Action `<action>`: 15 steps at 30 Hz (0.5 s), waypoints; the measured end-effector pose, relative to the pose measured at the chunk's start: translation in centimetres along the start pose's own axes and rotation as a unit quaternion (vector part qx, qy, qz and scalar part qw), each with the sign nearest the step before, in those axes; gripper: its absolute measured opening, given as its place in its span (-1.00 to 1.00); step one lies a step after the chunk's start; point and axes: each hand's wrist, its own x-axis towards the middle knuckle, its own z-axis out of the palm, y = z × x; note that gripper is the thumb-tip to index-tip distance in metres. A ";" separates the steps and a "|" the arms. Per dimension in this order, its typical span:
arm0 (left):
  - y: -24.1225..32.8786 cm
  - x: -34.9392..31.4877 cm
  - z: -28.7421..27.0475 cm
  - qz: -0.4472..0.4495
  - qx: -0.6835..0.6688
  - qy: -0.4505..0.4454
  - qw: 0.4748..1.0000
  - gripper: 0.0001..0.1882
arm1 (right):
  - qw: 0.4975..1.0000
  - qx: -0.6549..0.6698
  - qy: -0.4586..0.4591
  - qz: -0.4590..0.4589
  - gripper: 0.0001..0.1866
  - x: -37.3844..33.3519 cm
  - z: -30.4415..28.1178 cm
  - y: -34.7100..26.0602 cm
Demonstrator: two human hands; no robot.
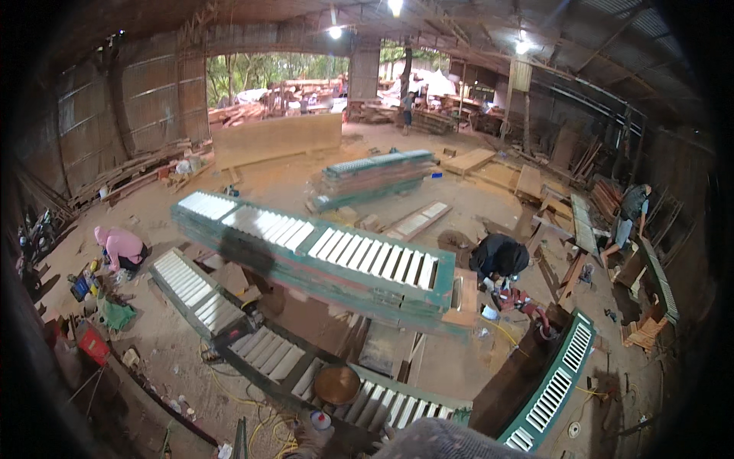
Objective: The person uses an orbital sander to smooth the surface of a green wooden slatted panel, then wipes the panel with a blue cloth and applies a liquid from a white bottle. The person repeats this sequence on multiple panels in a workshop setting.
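At the lower edge my left hand (312, 441), which looks gloved, is closed around a small whitish container with a reddish spot on top (320, 420). It is beside the near edge of a louvered shutter panel (287, 359) with dark frame and pale slats. On the panel rests a round brown bowl or pan (336, 384), just beyond my left hand. Only a small part of my right hand (385, 437) shows near the panel's edge, beside a grey sleeve or clothing (443, 441); its fingers are too hidden to read.
A stack of green-framed louvered shutters (336, 264) lies across the middle. Another green shutter (552, 382) leans at the right. Yellow cable (264, 436) coils on the floor. A person in dark clothes (498, 256) crouches beyond the stack; a person in pink (122, 246) squats at left.
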 end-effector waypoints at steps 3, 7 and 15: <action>-4.3 -1.0 -0.1 -0.036 -0.002 0.007 0.999 -0.02 | 1.000 -0.003 -0.003 -0.008 -0.06 -2.0 3.2 0.0; -10.2 -1.6 -2.5 -0.056 0.030 0.037 0.997 0.00 | 0.995 0.064 0.022 -0.073 0.00 -2.5 0.4 -1.8; -4.0 -4.2 -3.3 0.058 0.033 0.019 0.998 -0.07 | 0.990 0.057 0.125 0.029 -0.24 -8.2 -3.5 -2.7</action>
